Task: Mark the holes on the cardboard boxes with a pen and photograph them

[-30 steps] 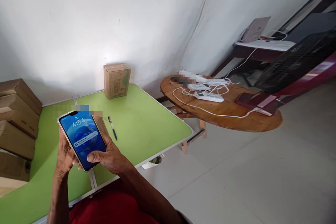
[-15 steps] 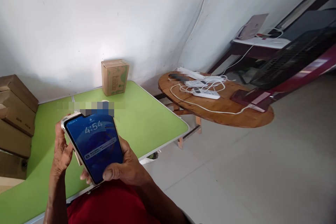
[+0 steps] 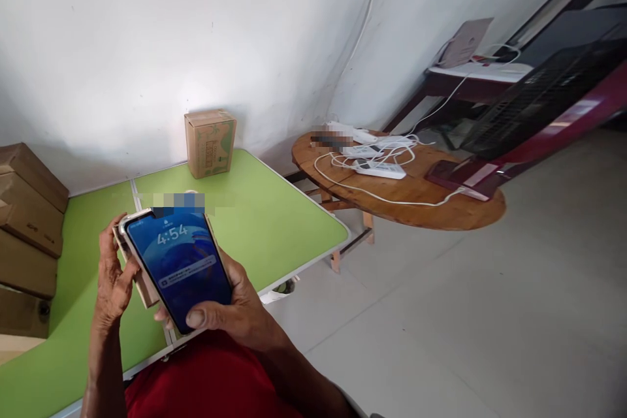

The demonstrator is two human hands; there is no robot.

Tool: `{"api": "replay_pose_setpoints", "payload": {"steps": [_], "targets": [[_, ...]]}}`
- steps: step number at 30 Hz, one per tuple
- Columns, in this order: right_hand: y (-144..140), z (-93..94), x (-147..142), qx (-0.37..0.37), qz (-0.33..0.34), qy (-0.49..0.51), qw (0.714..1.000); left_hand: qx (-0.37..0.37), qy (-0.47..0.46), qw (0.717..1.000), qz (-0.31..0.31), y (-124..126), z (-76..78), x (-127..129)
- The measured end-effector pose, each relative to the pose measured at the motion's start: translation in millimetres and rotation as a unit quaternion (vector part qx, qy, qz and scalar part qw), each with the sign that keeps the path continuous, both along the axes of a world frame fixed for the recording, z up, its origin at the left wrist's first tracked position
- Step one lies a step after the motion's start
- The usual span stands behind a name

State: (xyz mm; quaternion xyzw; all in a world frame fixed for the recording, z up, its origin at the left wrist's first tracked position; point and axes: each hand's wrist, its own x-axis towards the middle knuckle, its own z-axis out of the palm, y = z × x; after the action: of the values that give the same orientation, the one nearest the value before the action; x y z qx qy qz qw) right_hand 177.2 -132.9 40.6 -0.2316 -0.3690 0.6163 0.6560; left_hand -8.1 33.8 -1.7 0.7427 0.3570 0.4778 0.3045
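A smartphone (image 3: 183,274) in a clear-edged case is tilted above the green table, its lit lock screen showing 4:54 and a notification. My right hand (image 3: 245,313) grips its lower right side, thumb over the bottom of the screen and fingertips showing past the far edge. To the left, my left hand (image 3: 112,281) has its fingers and thumb closed on a flat tan object (image 3: 147,292) partly hidden behind the phone. I cannot tell what that object is or whether it is joined to the phone. The phone's top is blurred out.
A small cardboard box (image 3: 209,144) stands on the green folding table (image 3: 274,209) near the wall. Several brown cartons (image 3: 29,209) are stacked at the left. To the right, a round wooden table (image 3: 416,206) bears white power strips (image 3: 379,168) with tangled cables and a dark red-framed device (image 3: 543,111).
The tan object shows more from behind the phone's left edge. My left hand has shifted slightly left, away from the phone. My right hand keeps its hold, and the view has turned a little.
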Motion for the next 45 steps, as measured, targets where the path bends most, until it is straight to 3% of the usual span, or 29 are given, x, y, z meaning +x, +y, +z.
{"api": "replay_pose_setpoints", "payload": {"steps": [7,12,16,20,24,32,37,40,42,44,45], "targets": [[10.0,-27.8,36.2,-0.053,-0.160,-0.028,0.985,-0.056,-0.015,0.998,-0.013,5.5,-2.8,2.0],[32.3,-77.1,86.2,-0.157,-0.274,-0.065,0.947,-0.043,-0.016,0.999,-0.006,7.0,-3.1,3.1],[53.8,-124.0,112.2,-0.246,-0.304,-0.148,0.909,-0.044,-0.012,0.999,-0.002,7.7,-2.9,3.2],[61.2,-149.5,118.5,-0.269,-0.307,-0.211,0.888,-0.048,-0.015,0.999,-0.012,7.1,-3.3,2.9],[58.7,-156.8,119.8,-0.291,-0.309,-0.317,0.848,-0.047,-0.025,0.999,-0.010,3.2,-3.5,4.2],[57.0,-150.4,112.2,-0.345,-0.291,-0.525,0.722,-0.040,-0.009,0.999,-0.008,-5.0,-6.8,2.5],[48.2,-135.0,109.1,-0.354,-0.283,-0.569,0.686,-0.046,-0.007,0.999,0.000,-7.0,-6.9,0.3],[47.8,-123.3,103.0,-0.344,-0.279,-0.563,0.698,-0.048,-0.007,0.999,0.007,-9.9,-4.2,-1.1],[50.8,-118.4,86.7,-0.329,-0.256,-0.541,0.731,-0.046,-0.002,0.999,0.008,-12.7,-1.2,-1.6],[55.5,-118.2,58.1,-0.301,-0.170,-0.467,0.814,-0.039,0.009,0.999,0.016,-15.2,1.8,-2.1],[58.5,-119.7,40.4,-0.271,-0.069,-0.371,0.886,-0.036,0.015,0.999,0.025,-16.2,2.8,-3.0]]}}
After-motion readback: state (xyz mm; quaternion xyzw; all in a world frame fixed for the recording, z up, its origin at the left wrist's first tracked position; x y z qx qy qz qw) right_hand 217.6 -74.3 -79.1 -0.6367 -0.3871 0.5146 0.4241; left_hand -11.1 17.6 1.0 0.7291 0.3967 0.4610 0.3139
